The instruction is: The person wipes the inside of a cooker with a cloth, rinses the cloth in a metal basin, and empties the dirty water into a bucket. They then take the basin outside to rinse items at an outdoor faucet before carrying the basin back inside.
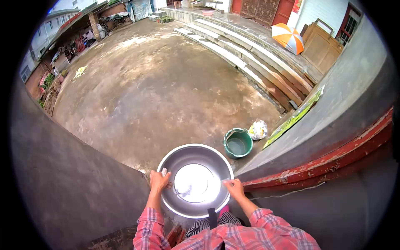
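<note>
A wide, round stainless steel basin [170, 157] is in front of my body, its shiny inside facing up. My left hand [158, 181] is closed on the basin's left rim. Something small and whitish shows by its thumb; I cannot tell what it is. My right hand [235, 188] grips the right rim, its thumb over the edge and its other fingers mostly hidden. A bright reflection covers much of the basin's bottom, with a dark smudge on its left part.
Beyond the basin, a green bucket [238, 143] stands beside a filled plastic bag [258, 129]. Grey walls [79, 179] flank me. A wet concrete yard [158, 91] stretches ahead to steps [250, 62] at the right, with an orange-and-white umbrella [288, 38] above them.
</note>
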{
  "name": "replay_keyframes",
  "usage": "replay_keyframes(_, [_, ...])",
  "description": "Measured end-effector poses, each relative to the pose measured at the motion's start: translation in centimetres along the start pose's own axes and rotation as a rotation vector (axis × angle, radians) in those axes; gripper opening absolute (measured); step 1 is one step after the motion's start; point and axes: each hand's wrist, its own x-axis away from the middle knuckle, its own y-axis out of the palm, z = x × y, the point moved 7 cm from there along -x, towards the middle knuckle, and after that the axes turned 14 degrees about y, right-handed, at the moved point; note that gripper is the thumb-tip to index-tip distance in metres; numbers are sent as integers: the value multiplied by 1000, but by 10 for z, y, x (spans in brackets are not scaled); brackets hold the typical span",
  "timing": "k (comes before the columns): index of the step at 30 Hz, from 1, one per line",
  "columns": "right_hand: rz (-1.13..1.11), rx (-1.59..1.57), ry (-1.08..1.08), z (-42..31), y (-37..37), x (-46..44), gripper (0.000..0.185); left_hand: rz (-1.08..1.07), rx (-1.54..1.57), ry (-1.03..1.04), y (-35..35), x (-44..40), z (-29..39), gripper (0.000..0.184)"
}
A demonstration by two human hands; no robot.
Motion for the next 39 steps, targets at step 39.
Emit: replay_keyframes(39, [-356, -601, -326, -582, 352, -444, 28, 803, 908, -117, -247, -432, -205, 59])
